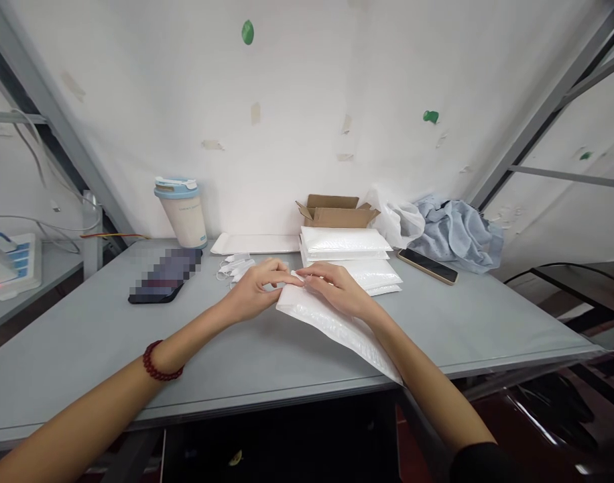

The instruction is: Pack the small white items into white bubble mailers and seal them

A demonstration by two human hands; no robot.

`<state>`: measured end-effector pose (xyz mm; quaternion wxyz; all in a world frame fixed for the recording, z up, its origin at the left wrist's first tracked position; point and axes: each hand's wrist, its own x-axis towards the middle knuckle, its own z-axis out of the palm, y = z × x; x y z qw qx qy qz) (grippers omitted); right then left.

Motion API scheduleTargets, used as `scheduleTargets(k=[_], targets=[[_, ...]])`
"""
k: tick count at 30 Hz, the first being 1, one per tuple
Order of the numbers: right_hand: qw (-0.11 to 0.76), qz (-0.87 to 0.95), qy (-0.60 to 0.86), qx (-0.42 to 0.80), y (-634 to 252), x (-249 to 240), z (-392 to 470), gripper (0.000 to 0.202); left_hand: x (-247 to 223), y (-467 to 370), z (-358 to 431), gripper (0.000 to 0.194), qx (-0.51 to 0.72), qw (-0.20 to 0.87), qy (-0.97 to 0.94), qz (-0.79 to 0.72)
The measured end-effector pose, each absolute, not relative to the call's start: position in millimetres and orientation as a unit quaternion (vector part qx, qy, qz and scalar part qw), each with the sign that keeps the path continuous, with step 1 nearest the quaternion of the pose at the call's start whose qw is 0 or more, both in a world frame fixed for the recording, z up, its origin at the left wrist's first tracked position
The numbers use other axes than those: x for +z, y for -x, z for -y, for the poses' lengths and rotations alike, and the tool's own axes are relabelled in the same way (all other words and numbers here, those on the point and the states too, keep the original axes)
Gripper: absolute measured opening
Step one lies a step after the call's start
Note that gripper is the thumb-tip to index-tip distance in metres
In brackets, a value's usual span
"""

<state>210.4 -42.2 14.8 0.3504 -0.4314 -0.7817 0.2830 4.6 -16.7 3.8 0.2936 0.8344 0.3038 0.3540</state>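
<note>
A white bubble mailer (332,325) lies slanted on the grey table (86,335), its near corner over the front edge. My left hand (257,288) pinches its far open end with the fingertips. My right hand (337,287) rests on the same end, fingers pressing the flap. Just beyond my left hand lie small white packets with cords (235,265). Behind my right hand sits a stack of white bubble mailers (352,258).
A lidded cup (182,211) stands at the back left, a dark phone (161,285) in front of it. A flat white tray (257,243), an open cardboard box (336,211), a plastic bag (400,221), a blue cloth (458,231) and a second phone (427,265) line the back.
</note>
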Motion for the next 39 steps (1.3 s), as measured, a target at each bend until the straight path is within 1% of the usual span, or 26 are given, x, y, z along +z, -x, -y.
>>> scheduleTargets(k=[4,7,9,12,13,15,18,20,21,23,26,30,34,36,39], targets=[[0.324,0.773,0.428,0.337,-221.5,25.7,42.2,0.037,5.9,-5.1,16.0,0.019,0.394,0.280,-0.819,-0.308],[0.371,0.752,0.417,0.351,-238.8,37.0,42.7,0.042,9.3,-5.5,14.6,0.023,0.422,0.302,-0.773,-0.365],[0.407,0.734,0.433,0.328,-254.4,44.3,43.5,0.043,10.9,-5.5,13.5,0.025,0.420,0.328,-0.739,-0.413],[0.444,0.717,0.460,0.276,-282.0,51.5,42.5,0.036,8.3,-6.6,12.3,0.032,0.374,0.402,-0.706,-0.448],[0.468,0.705,0.456,0.277,-291.3,52.5,41.4,0.036,6.0,-7.7,12.4,0.035,0.355,0.437,-0.692,-0.452],[0.550,0.648,0.446,0.280,-307.9,52.6,38.2,0.038,0.2,-11.6,14.0,0.039,0.320,0.515,-0.652,-0.456],[0.655,0.548,0.471,0.223,-323.6,50.0,33.1,0.033,-5.7,-22.0,18.6,0.040,0.286,0.613,-0.572,-0.463],[0.695,0.500,0.491,0.159,-326.8,47.6,30.2,0.026,-5.1,-31.6,20.9,0.041,0.290,0.648,-0.526,-0.469],[0.698,0.496,0.499,0.135,-326.5,46.4,29.1,0.023,-3.7,-37.1,21.0,0.041,0.298,0.657,-0.509,-0.469],[0.662,0.534,0.511,0.125,-322.9,44.0,27.7,0.018,-0.3,-48.8,18.7,0.039,0.318,0.665,-0.491,-0.464],[0.551,0.630,0.523,0.161,-313.6,40.5,27.5,0.021,0.6,-66.5,9.0,0.033,0.342,0.669,-0.484,-0.449],[0.402,0.713,0.546,0.182,-305.9,35.8,26.8,0.033,-7.8,-82.1,-6.7,0.025,0.365,0.682,-0.469,-0.426],[0.252,0.748,0.579,0.204,-306.6,29.1,23.5,0.054,-12.2,-85.8,-11.4,0.025,0.374,0.673,-0.469,-0.433],[0.213,0.751,0.595,0.192,-306.6,24.6,21.5,0.059,-10.9,-85.7,-9.8,0.025,0.370,0.668,-0.472,-0.440],[0.201,0.748,0.616,0.145,-303.5,18.1,18.5,0.059,-7.2,-84.4,-6.4,0.019,0.367,0.654,-0.488,-0.448]])
